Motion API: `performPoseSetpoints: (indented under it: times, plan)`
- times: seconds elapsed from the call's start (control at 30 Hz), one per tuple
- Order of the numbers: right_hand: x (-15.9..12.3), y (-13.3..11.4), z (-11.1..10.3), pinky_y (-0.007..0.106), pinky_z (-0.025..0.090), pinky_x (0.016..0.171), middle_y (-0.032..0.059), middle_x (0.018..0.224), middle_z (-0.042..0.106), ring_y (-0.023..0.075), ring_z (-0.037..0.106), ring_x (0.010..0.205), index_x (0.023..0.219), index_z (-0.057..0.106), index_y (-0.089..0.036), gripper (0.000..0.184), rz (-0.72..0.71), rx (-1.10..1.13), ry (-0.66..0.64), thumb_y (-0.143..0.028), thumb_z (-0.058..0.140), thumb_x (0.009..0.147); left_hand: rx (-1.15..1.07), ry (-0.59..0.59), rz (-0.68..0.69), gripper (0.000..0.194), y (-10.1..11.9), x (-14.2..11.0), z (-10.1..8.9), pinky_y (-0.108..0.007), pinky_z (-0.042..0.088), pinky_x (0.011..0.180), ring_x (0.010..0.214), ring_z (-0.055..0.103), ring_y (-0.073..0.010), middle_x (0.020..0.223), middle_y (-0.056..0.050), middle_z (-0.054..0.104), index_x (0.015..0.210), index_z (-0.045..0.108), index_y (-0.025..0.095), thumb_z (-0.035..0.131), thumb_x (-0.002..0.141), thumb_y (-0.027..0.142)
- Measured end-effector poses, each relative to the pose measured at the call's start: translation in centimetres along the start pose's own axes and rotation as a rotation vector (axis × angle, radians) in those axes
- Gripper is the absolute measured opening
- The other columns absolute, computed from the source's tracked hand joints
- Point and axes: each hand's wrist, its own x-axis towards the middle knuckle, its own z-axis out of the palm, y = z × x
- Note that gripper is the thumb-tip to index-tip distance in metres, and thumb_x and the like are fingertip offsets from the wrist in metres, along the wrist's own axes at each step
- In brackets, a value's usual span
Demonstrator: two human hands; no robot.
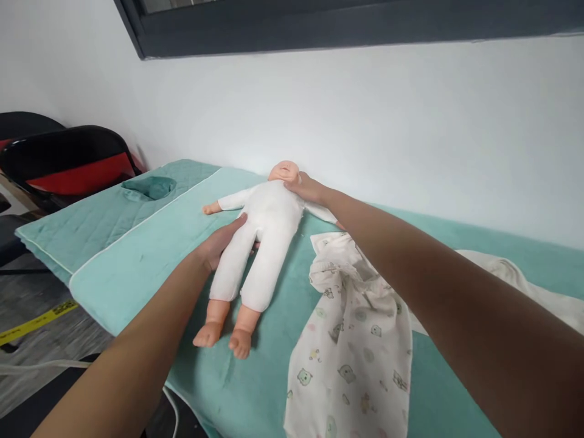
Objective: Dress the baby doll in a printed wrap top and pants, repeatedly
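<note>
On the green cover (141, 258) near the wall (410, 134), holding a white-bodied doll (271, 210) by thigh with left hand (222, 242), by shoulder with right hand (312, 189); with open room toward the front-left edge (91, 305), but printed cloth (349, 356) close at right.

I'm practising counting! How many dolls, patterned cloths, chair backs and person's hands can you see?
Doll: 1
Patterned cloth: 1
Chair backs: 2 (near back, far back)
Hands: 2 (left hand, right hand)
Total: 6
</note>
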Motion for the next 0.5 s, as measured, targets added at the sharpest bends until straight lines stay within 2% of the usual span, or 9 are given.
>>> performPoseSetpoints:
  times: [0.1,0.17,0.23,0.27,0.33,0.37,0.4,0.43,0.5]
  plan:
    - [-3.1,2.6,-1.2,0.038,0.040,0.103,0.0142,0.146,0.048,0.0296,0.049,0.128,0.141,0.042,-0.017,0.073,0.216,-0.260,-0.033,-0.067,0.039,0.088,0.156,0.130,-0.018,0.066,0.5,-0.1,0.1,-0.038,0.057,0.068,0.081,0.069,-0.0293,0.087,-0.016,0.073,0.103,0.069,0.013,0.046,0.081,0.071]
    - [-6.6,4.5,-2.7,0.035,0.043,0.095,0.0155,0.135,0.058,0.0292,0.057,0.118,0.133,0.051,-0.016,0.065,0.308,-0.336,-0.042,-0.064,0.037,0.090,0.333,0.263,-0.007,0.065,0.7,-0.3,0.1,-0.039,0.055,0.073,0.086,0.069,-0.0306,0.092,-0.017,0.073,0.103,0.068,0.010,0.042,0.085,0.067]
    - [-10.9,6.2,-4.7,0.035,0.045,0.087,0.0148,0.118,0.067,0.0289,0.062,0.107,0.119,0.059,-0.017,0.057,0.384,-0.395,-0.031,-0.061,0.035,0.091,0.478,0.405,0.007,0.060,0.9,-0.9,0.3,-0.045,0.051,0.086,0.100,0.066,-0.0340,0.109,-0.019,0.069,0.115,0.062,0.009,0.045,0.087,0.059]
    - [-13.1,6.8,-5.8,0.036,0.045,0.083,0.0151,0.111,0.070,0.0300,0.063,0.102,0.111,0.062,-0.017,0.055,0.425,-0.428,-0.027,-0.062,0.037,0.090,0.548,0.467,0.063,0.059,1.0,-1.5,0.5,-0.048,0.047,0.094,0.110,0.061,-0.0359,0.120,-0.020,0.064,0.124,0.056,0.008,0.047,0.088,0.054]
    - [-17.2,7.7,-7.9,0.038,0.045,0.077,0.0153,0.099,0.071,0.0316,0.064,0.093,0.099,0.064,-0.017,0.053,0.495,-0.506,-0.048,-0.064,0.043,0.086,0.716,0.532,0.279,0.056,1.0,-3.2,1.7,-0.051,0.038,0.104,0.126,0.049,-0.0375,0.136,-0.020,0.053,0.136,0.045,0.010,0.047,0.090,0.042]
    - [-19.1,7.9,-8.9,0.038,0.044,0.075,0.0150,0.098,0.070,0.0315,0.064,0.091,0.097,0.064,-0.018,0.053,0.524,-0.564,-0.090,-0.065,0.043,0.085,0.828,0.508,0.417,0.051,1.0,-4.3,2.7,-0.051,0.036,0.105,0.128,0.046,-0.0364,0.137,-0.019,0.052,0.136,0.044,0.012,0.045,0.090,0.035]
    - [-20.8,7.9,-9.7,0.038,0.044,0.074,0.0151,0.100,0.070,0.0317,0.064,0.092,0.098,0.064,-0.018,0.052,0.535,-0.613,-0.131,-0.065,0.045,0.084,0.946,0.432,0.550,0.046,0.9,-5.4,3.8,-0.049,0.037,0.105,0.128,0.046,-0.0344,0.136,-0.016,0.053,0.135,0.046,0.015,0.043,0.091,0.028]
    - [-22.2,7.7,-10.3,0.038,0.044,0.073,0.0153,0.103,0.069,0.0318,0.063,0.093,0.100,0.064,-0.019,0.052,0.532,-0.666,-0.177,-0.065,0.047,0.083,1.051,0.310,0.651,0.044,0.9,-6.6,5.2,-0.047,0.038,0.104,0.126,0.048,-0.0320,0.134,-0.014,0.055,0.132,0.048,0.018,0.041,0.090,0.021]
    - [-24.5,6.7,-11.1,0.037,0.043,0.072,0.0156,0.109,0.068,0.0318,0.063,0.096,0.105,0.063,-0.020,0.046,0.489,-0.754,-0.242,-0.059,0.051,0.084,1.184,0.038,0.762,0.046,0.7,-8.5,8.2,-0.045,0.039,0.102,0.122,0.050,-0.0277,0.133,-0.009,0.057,0.130,0.050,0.022,0.039,0.087,0.011]
